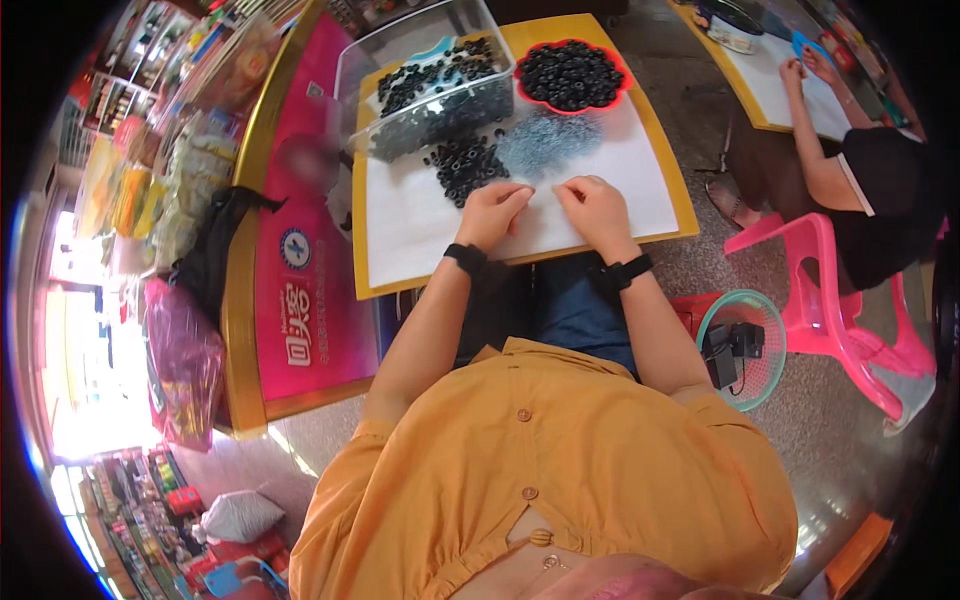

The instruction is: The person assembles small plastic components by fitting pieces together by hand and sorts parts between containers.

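Both my hands are over the near edge of a white-topped board with a yellow border (400, 262). My left hand (495, 216) pinches thumb and finger together beside a loose pile of small black ring-like pieces (466, 165). Facing it, a short gap away, my right hand (596, 212) is also closed in a pinch. Anything between the fingertips is too small to make out. Just beyond the hands lies a heap of fine bluish-grey, thin pieces (550, 145). Farther back, a red scalloped dish (623, 78) is heaped with black pieces (570, 76).
A see-through plastic box (430, 110) of black pieces stands at the far left. A pink-sided counter (310, 230) runs along the left. To the right are a mint mesh basket (770, 345) with black adapters, a pink chair (815, 290) and another person (880, 190) at a similar board.
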Demonstrator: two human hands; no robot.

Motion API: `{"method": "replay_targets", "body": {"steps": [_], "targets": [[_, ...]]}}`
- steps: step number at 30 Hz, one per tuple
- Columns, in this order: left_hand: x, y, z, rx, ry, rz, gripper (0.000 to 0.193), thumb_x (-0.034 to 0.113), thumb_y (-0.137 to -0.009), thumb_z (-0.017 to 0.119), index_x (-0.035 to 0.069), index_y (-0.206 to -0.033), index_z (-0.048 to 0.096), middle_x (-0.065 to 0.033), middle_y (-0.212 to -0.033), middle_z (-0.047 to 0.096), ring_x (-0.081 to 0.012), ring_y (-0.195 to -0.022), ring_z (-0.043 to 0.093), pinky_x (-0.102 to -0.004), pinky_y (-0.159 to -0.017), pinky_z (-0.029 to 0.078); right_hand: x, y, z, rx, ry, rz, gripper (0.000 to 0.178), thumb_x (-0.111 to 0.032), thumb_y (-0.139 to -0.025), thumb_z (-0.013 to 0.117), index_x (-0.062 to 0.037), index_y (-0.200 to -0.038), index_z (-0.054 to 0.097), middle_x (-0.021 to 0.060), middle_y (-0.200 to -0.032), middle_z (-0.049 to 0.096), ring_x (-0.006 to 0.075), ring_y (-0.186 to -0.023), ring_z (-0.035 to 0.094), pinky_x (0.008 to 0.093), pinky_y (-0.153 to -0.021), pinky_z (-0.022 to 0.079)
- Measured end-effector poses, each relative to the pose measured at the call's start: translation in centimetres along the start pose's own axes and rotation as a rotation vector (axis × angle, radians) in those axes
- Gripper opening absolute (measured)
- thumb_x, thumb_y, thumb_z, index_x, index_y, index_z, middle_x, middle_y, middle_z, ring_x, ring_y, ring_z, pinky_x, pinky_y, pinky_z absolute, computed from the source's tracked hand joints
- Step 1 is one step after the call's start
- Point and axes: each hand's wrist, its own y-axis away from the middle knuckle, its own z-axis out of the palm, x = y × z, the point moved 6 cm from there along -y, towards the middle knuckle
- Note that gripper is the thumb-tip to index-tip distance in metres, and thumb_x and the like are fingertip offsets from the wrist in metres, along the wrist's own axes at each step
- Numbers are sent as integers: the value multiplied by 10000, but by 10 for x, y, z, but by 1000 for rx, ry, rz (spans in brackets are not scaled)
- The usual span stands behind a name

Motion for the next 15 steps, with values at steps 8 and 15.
{"method": "replay_targets", "body": {"steps": [8,15], "targets": [[-5,-2,-7,25,119,5,241,210,-953,661,-4,-1048,719,12,-767,608,-62,-589,532,-226,-512,435,5,-6,2,-15,-49,8,234,-267,-868,679,-35,-852,708,144,-845,685,328,-801,656,408,-713,511],[-10,1,-9,-31,241,11,244,214,-960,654,2,-1065,714,14,-805,617,-63,-630,564,-226,-544,478,-2,-15,6,-113,52,77,277,-300,-875,658,-29,-854,709,150,-841,691,335,-793,661,420,-706,512]]}}
